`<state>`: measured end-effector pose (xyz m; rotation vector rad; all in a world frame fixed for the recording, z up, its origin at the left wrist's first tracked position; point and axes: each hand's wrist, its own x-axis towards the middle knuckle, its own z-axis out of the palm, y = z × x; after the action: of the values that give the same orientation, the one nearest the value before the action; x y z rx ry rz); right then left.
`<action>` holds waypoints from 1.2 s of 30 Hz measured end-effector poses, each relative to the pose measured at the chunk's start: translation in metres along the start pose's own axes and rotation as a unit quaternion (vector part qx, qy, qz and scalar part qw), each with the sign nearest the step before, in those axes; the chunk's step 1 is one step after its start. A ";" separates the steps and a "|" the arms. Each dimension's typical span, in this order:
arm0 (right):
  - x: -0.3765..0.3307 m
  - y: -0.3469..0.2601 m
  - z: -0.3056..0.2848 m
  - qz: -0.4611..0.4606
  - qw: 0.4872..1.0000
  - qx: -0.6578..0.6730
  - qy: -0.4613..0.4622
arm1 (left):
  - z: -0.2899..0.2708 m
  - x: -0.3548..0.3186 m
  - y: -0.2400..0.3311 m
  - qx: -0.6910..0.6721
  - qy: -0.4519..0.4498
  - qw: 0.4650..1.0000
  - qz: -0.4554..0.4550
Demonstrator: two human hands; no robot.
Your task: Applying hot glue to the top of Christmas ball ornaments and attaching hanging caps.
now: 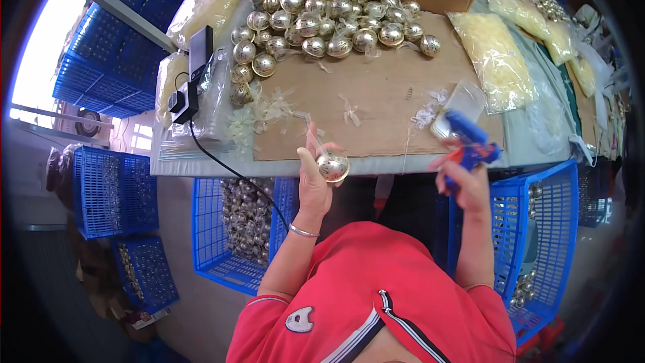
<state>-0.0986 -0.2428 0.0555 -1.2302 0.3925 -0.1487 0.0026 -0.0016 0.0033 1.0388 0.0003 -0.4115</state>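
Observation:
My left hand (316, 178) is closed around a shiny gold ornament ball (332, 167), held just in front of the table's near edge. A pale, sheer ribbon rises from the top of this ball. In my right hand (465, 181) is a blue glue gun (470, 140) with an orange part at the fingers; it is slightly blurred and sits over the table's front edge. Between the hands, on the cardboard sheet (376, 107), lies a cream ribbon bow (350, 112). White string-like trim (427, 115) rests beyond the glue gun, beside a clear plastic packet (465, 102).
A pile of gold balls (339, 23) covers the table's back. More cream ribbons (265, 111) lie at left, near a black power strip (185, 103) whose cable hangs over the edge. Yellow bags (494, 60) sit at right. Blue crates (232, 272) flank my body.

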 end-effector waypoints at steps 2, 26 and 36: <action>-0.004 0.005 0.022 0.051 0.997 0.014 -0.049 | -0.001 0.001 -0.004 -0.004 0.002 1.000 0.002; -0.010 0.035 0.056 0.082 0.973 -0.160 -0.141 | 0.010 0.001 -0.005 0.006 0.004 1.000 0.006; 0.000 0.013 0.027 0.065 0.996 -0.054 -0.031 | 0.006 0.003 0.006 0.000 0.054 0.998 0.025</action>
<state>-0.0896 -0.2150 0.0508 -1.3087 0.4302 0.0224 0.0061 -0.0050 0.0110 1.0583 0.0697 -0.3093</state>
